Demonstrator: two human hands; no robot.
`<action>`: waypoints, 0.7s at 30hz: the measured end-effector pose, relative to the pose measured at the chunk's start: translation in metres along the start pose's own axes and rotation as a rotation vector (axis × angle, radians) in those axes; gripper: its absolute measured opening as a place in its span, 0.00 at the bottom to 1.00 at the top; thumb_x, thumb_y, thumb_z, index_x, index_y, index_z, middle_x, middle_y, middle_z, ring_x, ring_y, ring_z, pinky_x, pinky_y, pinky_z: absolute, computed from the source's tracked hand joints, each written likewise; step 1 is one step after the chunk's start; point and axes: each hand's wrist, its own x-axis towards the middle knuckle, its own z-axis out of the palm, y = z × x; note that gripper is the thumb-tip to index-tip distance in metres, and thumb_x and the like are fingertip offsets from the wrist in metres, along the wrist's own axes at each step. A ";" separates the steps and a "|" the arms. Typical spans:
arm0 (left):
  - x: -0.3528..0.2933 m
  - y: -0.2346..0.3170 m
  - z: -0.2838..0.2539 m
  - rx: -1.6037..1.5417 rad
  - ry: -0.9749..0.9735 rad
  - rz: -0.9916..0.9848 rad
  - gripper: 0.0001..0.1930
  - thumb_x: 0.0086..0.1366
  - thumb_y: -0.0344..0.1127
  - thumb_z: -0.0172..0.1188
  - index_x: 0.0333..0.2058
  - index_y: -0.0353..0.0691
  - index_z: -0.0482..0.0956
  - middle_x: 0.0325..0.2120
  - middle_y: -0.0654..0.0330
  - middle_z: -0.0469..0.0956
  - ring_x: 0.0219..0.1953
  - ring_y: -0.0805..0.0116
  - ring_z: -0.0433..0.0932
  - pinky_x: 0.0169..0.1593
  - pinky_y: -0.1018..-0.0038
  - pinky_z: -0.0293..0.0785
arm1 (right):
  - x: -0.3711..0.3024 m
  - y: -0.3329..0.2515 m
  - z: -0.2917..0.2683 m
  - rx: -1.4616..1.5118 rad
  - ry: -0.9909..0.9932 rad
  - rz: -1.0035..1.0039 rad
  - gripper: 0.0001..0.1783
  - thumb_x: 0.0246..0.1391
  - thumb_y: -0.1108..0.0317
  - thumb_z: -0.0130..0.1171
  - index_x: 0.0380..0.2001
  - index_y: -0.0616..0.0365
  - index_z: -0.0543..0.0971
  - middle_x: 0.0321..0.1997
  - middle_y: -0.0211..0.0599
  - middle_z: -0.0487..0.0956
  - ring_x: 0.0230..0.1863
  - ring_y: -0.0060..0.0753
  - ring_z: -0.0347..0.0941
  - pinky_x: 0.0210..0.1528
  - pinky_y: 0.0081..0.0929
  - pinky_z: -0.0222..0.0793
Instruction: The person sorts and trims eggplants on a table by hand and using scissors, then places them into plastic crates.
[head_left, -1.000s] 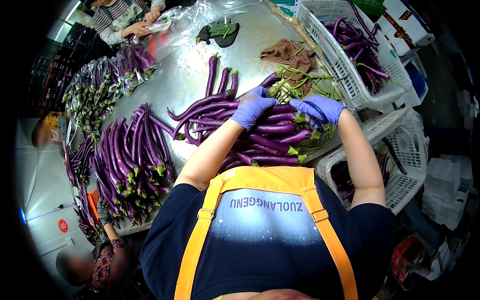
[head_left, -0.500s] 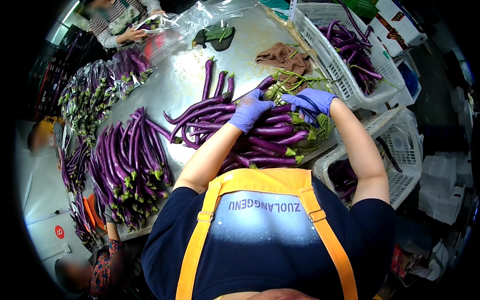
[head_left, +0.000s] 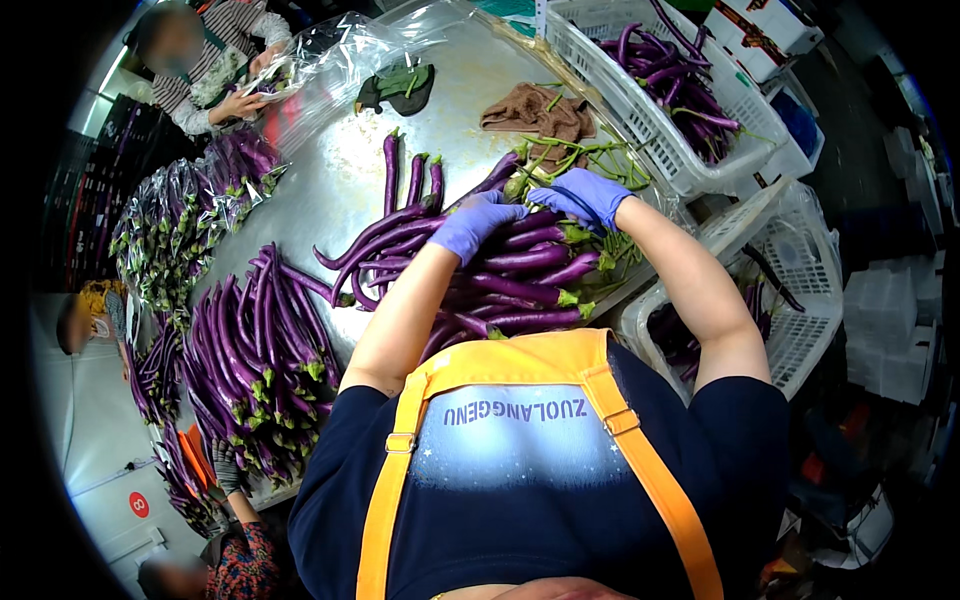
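A pile of long purple eggplants [head_left: 535, 258] lies in front of me, most of the green stem ends pointing right. My left hand [head_left: 478, 222], in a purple-blue glove, is closed round an eggplant on top of the pile; its fingers partly hide it. Close beside it, my gloved right hand [head_left: 592, 197] is closed on dark blue-handled scissors [head_left: 566, 200] at the stem ends. The scissors' blades are hard to make out. Cut green stems [head_left: 600, 155] lie scattered just beyond and beside my right hand.
A brown cloth [head_left: 535, 112] and a dark green glove-like item [head_left: 400, 90] lie on the metal table [head_left: 340, 160]. White crates [head_left: 690, 175] with eggplants stand at right. Left are more eggplants [head_left: 255, 340] and bagged ones [head_left: 165, 225]. Co-workers [head_left: 205, 80] handle produce at the left edges.
The whole view has shifted slightly. My right hand has turned with the scissors and moved closer to my left hand, which stays on the eggplants.
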 end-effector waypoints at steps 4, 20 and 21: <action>0.008 0.004 -0.009 0.191 -0.012 -0.032 0.17 0.66 0.44 0.68 0.48 0.40 0.84 0.34 0.68 0.82 0.33 0.78 0.74 0.40 0.78 0.71 | -0.007 0.016 0.023 -0.133 0.237 -0.074 0.39 0.67 0.36 0.46 0.27 0.65 0.83 0.29 0.60 0.81 0.34 0.62 0.81 0.40 0.49 0.77; -0.029 0.033 0.002 -0.136 0.217 0.231 0.12 0.68 0.40 0.67 0.40 0.36 0.81 0.32 0.64 0.82 0.32 0.75 0.75 0.39 0.77 0.72 | -0.059 0.021 0.062 0.400 0.652 0.008 0.20 0.64 0.51 0.62 0.35 0.61 0.80 0.32 0.56 0.81 0.34 0.59 0.78 0.40 0.42 0.74; -0.042 0.047 0.008 -0.368 0.218 0.322 0.10 0.68 0.40 0.65 0.36 0.39 0.79 0.28 0.66 0.79 0.30 0.76 0.75 0.36 0.76 0.72 | -0.054 0.025 0.066 0.390 0.646 -0.010 0.20 0.64 0.51 0.62 0.37 0.60 0.81 0.34 0.54 0.82 0.36 0.60 0.78 0.41 0.41 0.74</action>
